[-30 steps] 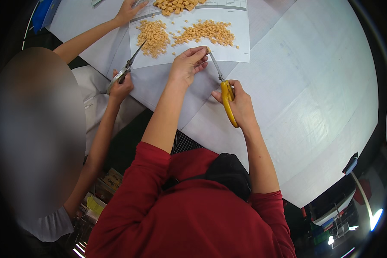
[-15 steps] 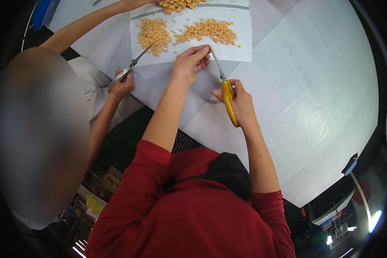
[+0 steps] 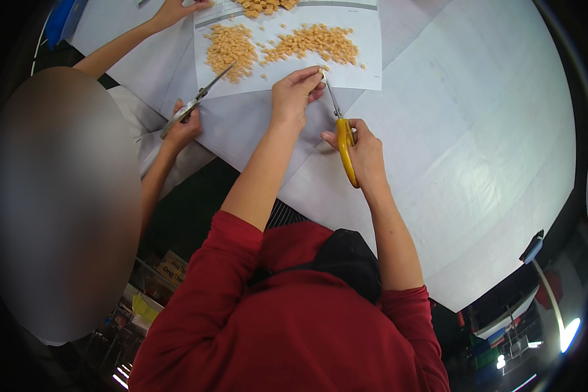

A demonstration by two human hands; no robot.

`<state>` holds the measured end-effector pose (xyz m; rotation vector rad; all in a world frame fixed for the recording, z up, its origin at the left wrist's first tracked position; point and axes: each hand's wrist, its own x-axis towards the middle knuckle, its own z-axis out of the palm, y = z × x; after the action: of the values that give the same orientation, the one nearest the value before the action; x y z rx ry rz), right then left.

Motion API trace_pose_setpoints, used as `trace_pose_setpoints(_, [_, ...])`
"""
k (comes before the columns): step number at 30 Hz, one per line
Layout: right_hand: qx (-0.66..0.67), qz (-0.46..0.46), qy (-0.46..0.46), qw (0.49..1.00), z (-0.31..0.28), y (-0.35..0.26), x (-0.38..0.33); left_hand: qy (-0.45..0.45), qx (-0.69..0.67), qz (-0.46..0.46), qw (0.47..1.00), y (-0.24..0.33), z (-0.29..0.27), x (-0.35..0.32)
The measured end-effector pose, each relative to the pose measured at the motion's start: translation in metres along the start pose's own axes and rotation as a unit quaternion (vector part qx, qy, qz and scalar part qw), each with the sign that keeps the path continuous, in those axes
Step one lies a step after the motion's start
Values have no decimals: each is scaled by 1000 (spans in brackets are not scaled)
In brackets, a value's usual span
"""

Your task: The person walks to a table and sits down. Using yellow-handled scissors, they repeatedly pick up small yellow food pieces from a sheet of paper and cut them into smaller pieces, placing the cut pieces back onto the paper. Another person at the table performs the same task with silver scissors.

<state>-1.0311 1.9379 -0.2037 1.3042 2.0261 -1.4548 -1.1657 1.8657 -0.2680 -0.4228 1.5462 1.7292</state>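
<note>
Left hand (image 3: 291, 98), shifted slightly rightward from a moment ago, is pinched closed on a tan piece (image 3: 324, 68) at the tips of yellow-handled scissors (image 3: 343, 140), right hand (image 3: 368, 155) wrapped around them, near piled small cubes (image 3: 317, 43), suggesting cutting continues.

Blue object (image 3: 63, 21), kind unclear, by the bench's (image 3: 477, 144) far-left edge. Cardboard carton (image 3: 172, 268) sits below the near-left edge, yellow item (image 3: 144, 308) near it. Bright light (image 3: 570, 334) shows beyond the near-right edge.
</note>
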Motion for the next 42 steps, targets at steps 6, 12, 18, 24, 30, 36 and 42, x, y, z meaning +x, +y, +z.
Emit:
trace_pose_setpoints(6, [9,-43,5,999,-2,13,2,-28,-5,-16,999,13,-4,1])
trace_pose_setpoints(12, [-10,-82,12,997,-4,15,5,-111,35,-13,993,23,-17,8])
trace_pose_setpoints(18, [12,-74,1,997,-9,7,4,-139,85,-4,987,39,-22,16])
trace_pose_setpoints(24, [23,-53,-1,998,-10,-3,4,-138,103,7,985,47,-21,19])
trace_pose_setpoints(30, [22,-59,7,998,-6,-4,8,-108,57,-1,993,42,-23,17])
trace_pose_setpoints(36, [6,-40,-5,999,-9,-10,6,-88,61,2,994,39,-23,20])
trace_pose_setpoints(42, [-50,-96,35,994,-1,1,10,-70,46,6,996,39,-22,20])
